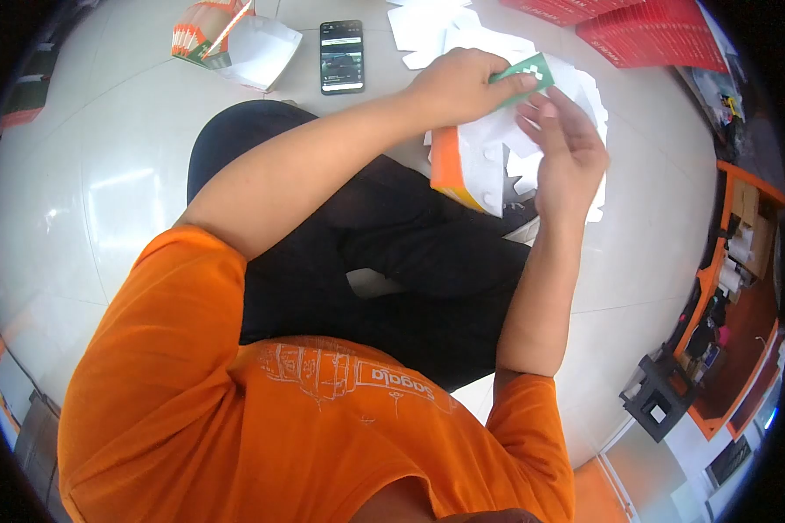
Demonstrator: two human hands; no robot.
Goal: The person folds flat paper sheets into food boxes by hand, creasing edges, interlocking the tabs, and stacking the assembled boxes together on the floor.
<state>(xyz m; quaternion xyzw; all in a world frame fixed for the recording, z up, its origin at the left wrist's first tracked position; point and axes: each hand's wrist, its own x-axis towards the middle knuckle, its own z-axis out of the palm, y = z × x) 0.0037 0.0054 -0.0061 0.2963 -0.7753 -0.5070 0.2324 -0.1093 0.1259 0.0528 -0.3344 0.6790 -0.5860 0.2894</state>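
My left hand (462, 85) pinches a green printed card piece (532, 73) with white marks between thumb and fingers. Just to its right, my right hand (570, 144) has its fingers loosely bent and apart, with nothing visible in them. Below the hands, an orange and white carton piece (464, 170) stands tilted over my dark-trousered legs. Whether the green piece and this carton are joined cannot be made out. White cut paper sheets (506, 39) lie spread behind and beneath my hands.
A phone (341, 57) lies on the tiled floor (148, 139). Left of it are stacked orange and green cartons (202, 37) with a white inside. Red printed sheets (645, 35) are at the upper right. A dark stool (658, 397) and an orange shelf (741, 305) stand at the right.
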